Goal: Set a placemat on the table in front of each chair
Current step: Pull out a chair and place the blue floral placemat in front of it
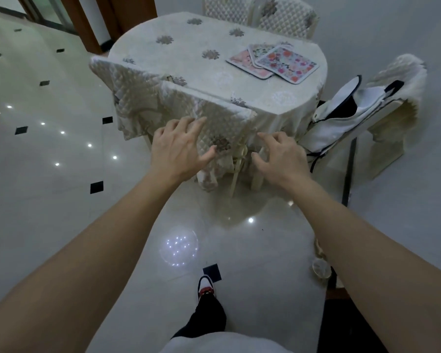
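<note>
A stack of floral placemats (pixel 273 61) lies fanned on the right part of the oval table (pixel 189 54), which wears a cream tablecloth. A quilted-cover chair (pixel 189 108) stands pushed in at the near side, another (pixel 117 82) to its left. Two more chairs (pixel 285 17) stand at the far side, and one (pixel 392 98) at the right carries a white garment. My left hand (pixel 178 149) hovers open at the near chair's back. My right hand (pixel 278 154) is open just right of that chair, fingers curled, holding nothing.
Glossy white tiled floor (pixel 61 161) with black diamond insets lies all around. My shoe (pixel 206 286) stands on the floor below my arms. A dark pole (pixel 349 169) leans beside the right chair. A brown door frame (pixel 84 24) is at the back left.
</note>
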### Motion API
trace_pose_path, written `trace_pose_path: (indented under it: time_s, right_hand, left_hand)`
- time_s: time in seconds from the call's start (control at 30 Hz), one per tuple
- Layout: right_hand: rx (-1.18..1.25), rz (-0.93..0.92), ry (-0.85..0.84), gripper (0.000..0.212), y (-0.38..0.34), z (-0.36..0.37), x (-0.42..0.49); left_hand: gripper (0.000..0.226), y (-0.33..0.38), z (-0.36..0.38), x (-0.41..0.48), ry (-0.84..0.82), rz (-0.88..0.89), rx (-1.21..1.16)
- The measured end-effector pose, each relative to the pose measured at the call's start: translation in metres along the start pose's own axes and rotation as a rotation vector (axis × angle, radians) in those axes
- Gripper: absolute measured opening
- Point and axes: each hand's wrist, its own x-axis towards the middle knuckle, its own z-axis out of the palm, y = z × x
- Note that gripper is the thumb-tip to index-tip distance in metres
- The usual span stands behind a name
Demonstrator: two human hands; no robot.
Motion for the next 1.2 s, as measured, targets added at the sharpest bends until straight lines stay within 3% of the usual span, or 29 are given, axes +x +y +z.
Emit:
trace_pose_path:
  time_s: [0.23,0.53,1.2]
  right_hand:
    - [-0.012,0.062,-0.001,0.052,-0.022,0.025,0.098]
    - [-0.038,0.143,-0.017,0.055,-0.002,0.047,0.193]
    - [-0.003,0.219,-0.035,0.055,0.109,0.078,0.474]
  left_hand:
    - [0.075,-0.05,0.035,0.099,-0.039,0.034,-0.04]
    - [0.069,-0.059,0.087,0.202,-0.097,0.112,-0.075]
    - [0.067,-0.028,0.198,0.498,-0.166,0.141,-0.097]
